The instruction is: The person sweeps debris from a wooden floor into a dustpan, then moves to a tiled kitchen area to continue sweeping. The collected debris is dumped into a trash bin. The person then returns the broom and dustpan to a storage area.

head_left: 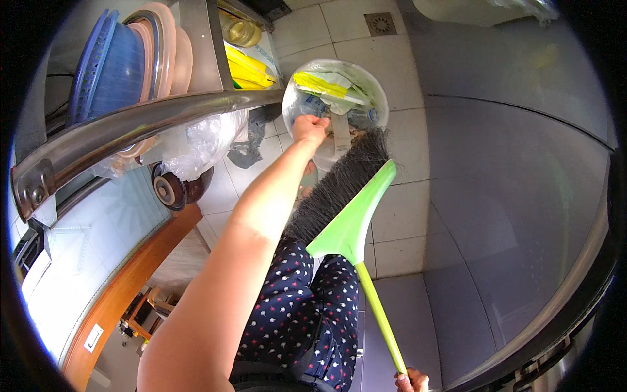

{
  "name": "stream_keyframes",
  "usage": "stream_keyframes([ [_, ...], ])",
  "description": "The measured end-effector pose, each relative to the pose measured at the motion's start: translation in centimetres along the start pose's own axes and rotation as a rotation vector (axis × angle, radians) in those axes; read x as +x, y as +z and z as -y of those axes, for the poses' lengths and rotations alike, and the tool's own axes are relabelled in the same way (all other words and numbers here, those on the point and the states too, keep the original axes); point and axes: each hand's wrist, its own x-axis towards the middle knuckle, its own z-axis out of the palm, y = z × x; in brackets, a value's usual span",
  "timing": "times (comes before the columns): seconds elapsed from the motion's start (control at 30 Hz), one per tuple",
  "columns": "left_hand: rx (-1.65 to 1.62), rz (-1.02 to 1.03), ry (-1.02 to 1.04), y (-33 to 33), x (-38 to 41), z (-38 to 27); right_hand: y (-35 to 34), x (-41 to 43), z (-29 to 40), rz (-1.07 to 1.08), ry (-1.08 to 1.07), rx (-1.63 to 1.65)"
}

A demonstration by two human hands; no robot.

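Observation:
My left hand [310, 128] is closed at the near left rim of a white waste bin [384, 95]. Whether its fingers pinch anything is hidden. Inside the bin lie a yellow and clear plastic wrapper [321, 85], a clear plastic bottle [365, 117] and a strip of card [341, 134]. My right hand [412, 380], low in the view, grips the lime-green handle [382, 318] of a broom. The green broom head [350, 215] is tilted up, with its black bristles [343, 183] beside my left forearm and partly in front of the bin.
A metal rack post [161, 111] crosses the left side, near blue and pink plastic basins [115, 68]. Below it are a clear plastic bag [201, 147] and a brown lidded pot [181, 188]. A grey cabinet panel [504, 147] stands right. A floor drain [380, 24] is beyond the bin.

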Motion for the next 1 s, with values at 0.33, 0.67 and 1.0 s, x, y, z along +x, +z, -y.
stream_keyframes([
  [0.33, 0.034, 0.107, -0.073, -3.1, 0.8, -0.5, 0.1, 0.3, -0.1, -0.002, 0.043, 0.161],
  [0.67, -0.283, 0.463, -0.059, 1.1, -1.7, -3.9, -0.3, 0.0, -0.4, 0.051, -0.004, 0.011],
  [1.0, -0.389, -0.008, -0.210, -1.6, 1.1, -1.8, -0.9, -1.0, -0.6, 0.055, -0.027, -0.046],
])
